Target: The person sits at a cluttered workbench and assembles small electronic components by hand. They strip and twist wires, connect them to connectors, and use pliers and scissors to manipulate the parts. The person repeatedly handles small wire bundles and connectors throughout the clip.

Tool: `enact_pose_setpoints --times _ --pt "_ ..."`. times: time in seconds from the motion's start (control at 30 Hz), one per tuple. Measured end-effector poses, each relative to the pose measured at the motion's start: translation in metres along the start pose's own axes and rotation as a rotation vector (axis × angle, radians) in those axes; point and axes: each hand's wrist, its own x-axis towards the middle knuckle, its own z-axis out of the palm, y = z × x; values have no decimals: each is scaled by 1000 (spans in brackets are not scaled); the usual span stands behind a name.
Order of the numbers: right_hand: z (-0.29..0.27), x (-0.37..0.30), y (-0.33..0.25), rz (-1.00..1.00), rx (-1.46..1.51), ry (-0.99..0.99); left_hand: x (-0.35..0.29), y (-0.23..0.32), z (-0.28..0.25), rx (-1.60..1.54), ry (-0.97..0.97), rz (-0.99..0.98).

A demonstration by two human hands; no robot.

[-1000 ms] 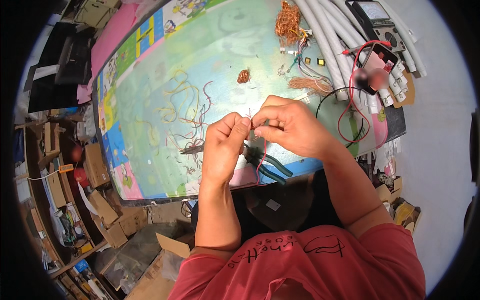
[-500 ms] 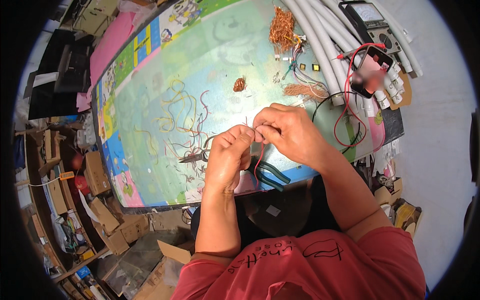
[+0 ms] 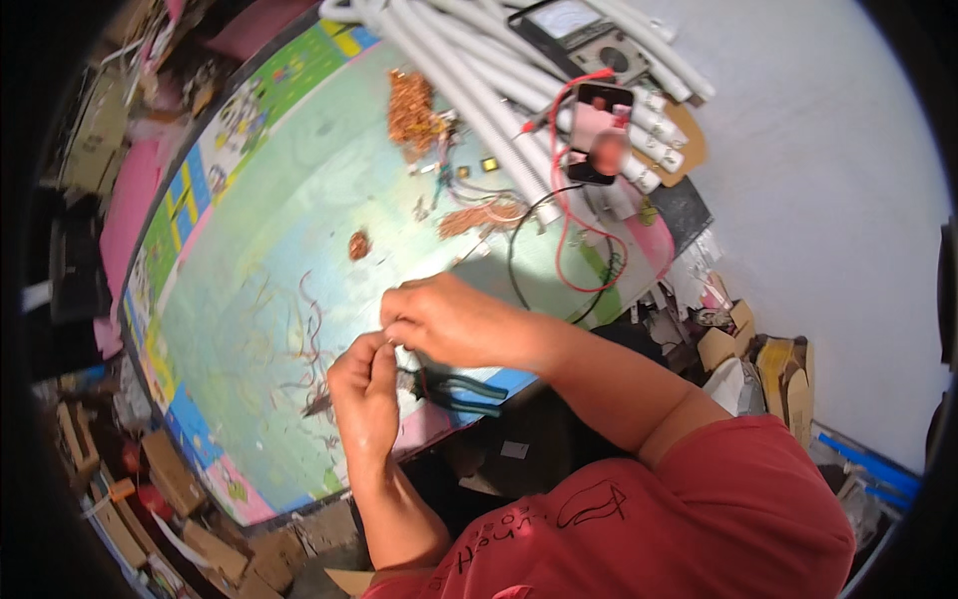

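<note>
Close together over the near part of the table, my left hand [image 3: 364, 389] and my right hand [image 3: 444, 321] meet at the fingertips. Both are closed in a pinch on a thin red wire [image 3: 423, 377], whose strand hangs below the fingers; the pinched ends are hidden and blurred. Beneath my hands lie pliers with dark green handles [image 3: 467, 392]. Their handles point right, and the dark jaws show left of my left hand. Farther left, loose cut wires [image 3: 311, 309] in red and yellow are scattered over the tabletop.
A small copper wad [image 3: 358, 245], a larger copper wire bundle [image 3: 411, 108] and copper strands [image 3: 479, 218] lie farther back. White corrugated tubes [image 3: 479, 125], an analog multimeter [image 3: 599, 45] with a red lead [image 3: 559, 250], and a phone [image 3: 589, 105] are at the back right.
The whole view has turned and shifted, so the table's things stand farther left in the picture. My hands stay pinched together over the pliers.
</note>
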Motion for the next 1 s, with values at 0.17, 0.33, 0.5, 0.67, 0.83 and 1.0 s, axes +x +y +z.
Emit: enact_pose_setpoints --times 0.17,0.33,0.5,0.67,0.83,1.0 --pt "5 -3 2 -66 -193 32 1 -2 5 172 8 27" --pt "4 -3 -2 -31 -246 41 3 -9 11 197 76 102" --pt "8 -2 4 -7 -209 25 4 -10 11 74 64 78" --pt "10 -3 -1 8 -140 176 1 -4 14 4 112 107" --pt "12 -1 2 43 -50 230 1 -1 11 -11 116 114" --pt "14 2 8 22 -49 318 0 1 10 -62 127 126"
